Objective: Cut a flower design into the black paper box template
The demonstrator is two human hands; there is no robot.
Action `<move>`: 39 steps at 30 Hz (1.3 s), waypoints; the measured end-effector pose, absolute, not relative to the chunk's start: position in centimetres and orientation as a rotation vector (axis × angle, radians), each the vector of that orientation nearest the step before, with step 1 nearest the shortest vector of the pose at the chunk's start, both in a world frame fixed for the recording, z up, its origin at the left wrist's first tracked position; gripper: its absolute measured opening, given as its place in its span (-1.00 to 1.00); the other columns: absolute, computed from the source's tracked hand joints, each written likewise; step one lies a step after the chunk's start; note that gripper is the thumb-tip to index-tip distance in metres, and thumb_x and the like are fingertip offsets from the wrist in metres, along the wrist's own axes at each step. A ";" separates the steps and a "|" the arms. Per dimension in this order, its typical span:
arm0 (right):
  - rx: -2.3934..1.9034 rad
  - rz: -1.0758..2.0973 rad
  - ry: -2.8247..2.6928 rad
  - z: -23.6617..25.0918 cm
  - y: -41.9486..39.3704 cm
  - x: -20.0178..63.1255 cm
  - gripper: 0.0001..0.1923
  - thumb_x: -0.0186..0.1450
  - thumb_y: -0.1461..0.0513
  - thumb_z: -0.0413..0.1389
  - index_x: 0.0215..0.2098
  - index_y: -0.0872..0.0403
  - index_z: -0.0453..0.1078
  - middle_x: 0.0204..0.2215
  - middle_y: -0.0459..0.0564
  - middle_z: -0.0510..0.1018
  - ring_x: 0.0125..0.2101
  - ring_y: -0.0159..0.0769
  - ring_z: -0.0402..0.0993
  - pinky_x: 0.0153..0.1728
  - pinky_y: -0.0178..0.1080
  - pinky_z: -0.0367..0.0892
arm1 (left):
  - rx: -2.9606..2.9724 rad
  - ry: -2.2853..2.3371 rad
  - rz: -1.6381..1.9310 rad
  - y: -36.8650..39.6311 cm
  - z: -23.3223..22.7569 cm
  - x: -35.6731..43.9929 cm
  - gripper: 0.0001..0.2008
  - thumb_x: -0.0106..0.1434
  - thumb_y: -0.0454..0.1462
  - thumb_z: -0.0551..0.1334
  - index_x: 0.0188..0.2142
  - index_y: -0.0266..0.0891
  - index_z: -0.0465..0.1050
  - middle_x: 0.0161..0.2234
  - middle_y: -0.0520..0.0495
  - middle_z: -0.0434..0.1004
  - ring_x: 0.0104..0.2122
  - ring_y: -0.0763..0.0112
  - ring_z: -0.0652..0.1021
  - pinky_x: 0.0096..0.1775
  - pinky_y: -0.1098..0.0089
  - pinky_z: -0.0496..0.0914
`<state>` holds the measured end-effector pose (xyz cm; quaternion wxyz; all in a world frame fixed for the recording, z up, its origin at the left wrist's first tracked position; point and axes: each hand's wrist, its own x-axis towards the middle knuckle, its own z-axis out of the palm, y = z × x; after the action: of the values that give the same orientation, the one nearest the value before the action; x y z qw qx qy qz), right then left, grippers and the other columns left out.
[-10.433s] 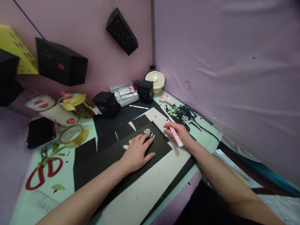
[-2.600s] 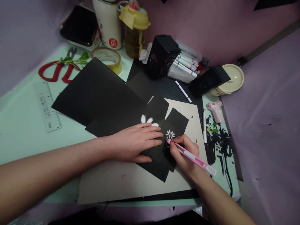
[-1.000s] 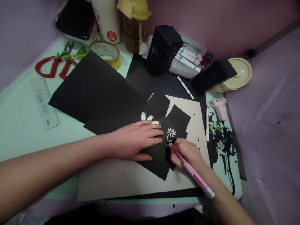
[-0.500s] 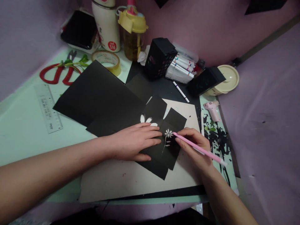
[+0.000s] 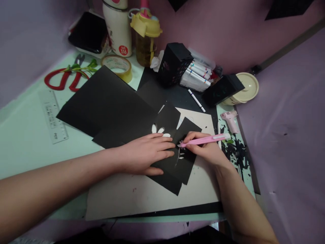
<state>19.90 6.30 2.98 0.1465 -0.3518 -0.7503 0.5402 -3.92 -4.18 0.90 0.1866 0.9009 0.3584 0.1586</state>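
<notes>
Left hand (image 5: 146,152) spread flat, pinning black paper (image 5: 175,162) mid-frame so it won't slide; right hand (image 5: 205,149) pinching pink craft knife (image 5: 203,140), tip on flower cutout (image 5: 180,145).

I read "316" in white on a red round sticker (image 5: 123,51) on the white flask (image 5: 117,25). The ruler's (image 5: 53,116) markings are too small to read.

Slim pink craft knife (image 5: 207,139) lying near-level, tip on black paper (image 5: 177,162) bearing flower cut-out (image 5: 180,146)
</notes>
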 end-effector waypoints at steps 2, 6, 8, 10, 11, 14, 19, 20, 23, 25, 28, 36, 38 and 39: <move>-1.008 1.542 -2.153 3.0 6.3 20.1 -0.94 0.16 0.30 0.20 -0.36 0.09 0.46 -0.43 -0.08 0.57 -0.43 -0.35 0.45 -0.43 -0.31 0.33 | 2.524 1.010 0.466 -4.2 0.9 -3.9 -0.45 0.24 -0.13 0.31 0.18 -0.28 0.34 0.24 -0.25 0.33 0.29 0.02 0.26 0.30 0.06 0.06; -0.957 1.571 -2.168 2.6 6.1 20.2 -0.86 0.17 0.28 0.22 -0.43 0.07 0.31 -0.45 -0.09 0.52 -0.43 -0.35 0.43 -0.44 -0.31 0.31 | 2.515 1.002 0.477 -4.1 0.8 -4.0 -0.45 0.24 -0.13 0.31 0.18 -0.26 0.33 0.23 -0.26 0.34 0.28 0.02 0.26 0.30 0.06 0.06; -0.939 1.607 -2.173 2.5 6.0 20.2 -0.83 0.18 0.28 0.22 -0.45 0.06 0.29 -0.44 -0.09 0.52 -0.41 -0.33 0.44 -0.42 -0.29 0.31 | 2.514 1.001 0.472 -4.1 0.8 -4.0 -0.44 0.24 -0.12 0.31 0.19 -0.27 0.33 0.24 -0.26 0.33 0.29 0.01 0.26 0.30 0.06 0.06; -0.941 1.612 -2.183 2.5 5.8 20.2 -0.83 0.18 0.29 0.22 -0.45 0.06 0.28 -0.45 -0.09 0.50 -0.42 -0.33 0.43 -0.43 -0.29 0.29 | 2.516 1.004 0.457 -4.1 0.8 -4.0 -0.43 0.25 -0.11 0.30 0.19 -0.27 0.32 0.24 -0.27 0.32 0.29 0.00 0.25 0.30 0.05 0.06; -0.943 1.605 -2.190 2.5 5.8 20.2 -0.83 0.18 0.30 0.22 -0.46 0.07 0.28 -0.45 -0.09 0.50 -0.42 -0.34 0.42 -0.43 -0.30 0.28 | 2.517 1.006 0.444 -4.2 0.8 -4.0 -0.44 0.25 -0.11 0.30 0.19 -0.28 0.32 0.24 -0.27 0.32 0.29 0.01 0.24 0.30 0.05 0.06; -0.954 1.592 -2.212 2.6 5.7 20.1 -0.84 0.17 0.33 0.20 -0.46 0.06 0.27 -0.44 -0.09 0.50 -0.42 -0.35 0.40 -0.44 -0.31 0.26 | 2.521 1.007 0.432 -4.2 0.9 -4.0 -0.44 0.25 -0.12 0.30 0.18 -0.27 0.33 0.24 -0.27 0.32 0.29 0.03 0.24 0.30 0.08 0.06; -0.934 1.606 -2.225 2.7 5.7 20.1 -0.85 0.16 0.35 0.18 -0.45 0.06 0.27 -0.44 -0.10 0.51 -0.41 -0.36 0.42 -0.43 -0.32 0.27 | 2.511 0.999 0.464 -4.1 0.8 -4.0 -0.43 0.24 -0.12 0.32 0.19 -0.27 0.32 0.24 -0.26 0.32 0.29 0.00 0.25 0.30 0.06 0.07; -0.928 1.610 -2.227 2.7 5.7 20.1 -0.85 0.16 0.35 0.18 -0.45 0.06 0.28 -0.44 -0.10 0.51 -0.41 -0.36 0.42 -0.44 -0.32 0.27 | 2.510 0.999 0.462 -4.1 0.8 -4.0 -0.43 0.24 -0.12 0.31 0.18 -0.27 0.33 0.24 -0.26 0.32 0.29 0.00 0.25 0.29 0.05 0.07; -0.920 1.616 -2.222 2.8 5.7 20.1 -0.85 0.16 0.34 0.19 -0.45 0.06 0.28 -0.44 -0.10 0.51 -0.42 -0.36 0.42 -0.44 -0.32 0.27 | 2.516 1.004 0.455 -4.2 0.8 -4.0 -0.44 0.24 -0.11 0.31 0.18 -0.27 0.34 0.24 -0.27 0.32 0.29 0.01 0.25 0.29 0.05 0.07; -0.926 1.602 -2.221 2.9 5.6 20.1 -0.85 0.16 0.34 0.19 -0.44 0.06 0.29 -0.43 -0.10 0.50 -0.41 -0.36 0.41 -0.43 -0.32 0.27 | 2.519 1.011 0.445 -4.2 0.8 -4.0 -0.45 0.25 -0.11 0.30 0.18 -0.27 0.34 0.24 -0.26 0.32 0.29 0.02 0.25 0.30 0.07 0.06; -0.946 1.584 -2.231 2.9 5.6 20.1 -0.85 0.16 0.34 0.20 -0.44 0.06 0.29 -0.43 -0.10 0.50 -0.41 -0.36 0.40 -0.43 -0.32 0.26 | 2.520 1.016 0.422 -4.2 0.9 -4.0 -0.45 0.26 -0.10 0.29 0.19 -0.25 0.33 0.25 -0.25 0.31 0.30 0.04 0.23 0.30 0.09 0.04; -0.952 1.579 -2.237 2.7 5.6 20.0 -0.87 0.18 0.32 0.20 -0.40 0.07 0.31 -0.40 -0.09 0.49 -0.38 -0.34 0.43 -0.42 -0.31 0.28 | 2.523 1.021 0.400 -4.1 0.8 -3.9 -0.44 0.27 -0.09 0.28 0.20 -0.25 0.31 0.26 -0.25 0.30 0.30 0.03 0.23 0.30 0.07 0.04; -0.968 1.571 -2.234 2.8 5.6 19.8 -0.87 0.17 0.33 0.20 -0.39 0.07 0.31 -0.41 -0.09 0.48 -0.39 -0.35 0.42 -0.43 -0.32 0.27 | 2.525 1.015 0.405 -4.1 0.8 -3.9 -0.44 0.27 -0.10 0.28 0.20 -0.27 0.31 0.25 -0.25 0.31 0.30 0.01 0.23 0.30 0.05 0.05; -0.976 1.568 -2.229 2.8 5.6 19.8 -0.87 0.17 0.34 0.19 -0.39 0.07 0.31 -0.41 -0.10 0.48 -0.40 -0.35 0.42 -0.43 -0.32 0.27 | 2.525 1.012 0.409 -4.1 0.8 -3.9 -0.43 0.26 -0.10 0.28 0.20 -0.27 0.31 0.25 -0.25 0.31 0.30 0.01 0.23 0.30 0.05 0.05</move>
<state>19.79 5.57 2.77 0.1231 -0.3346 -0.7642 0.5375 -3.90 -4.13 0.84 0.1942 0.9003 0.3611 0.1460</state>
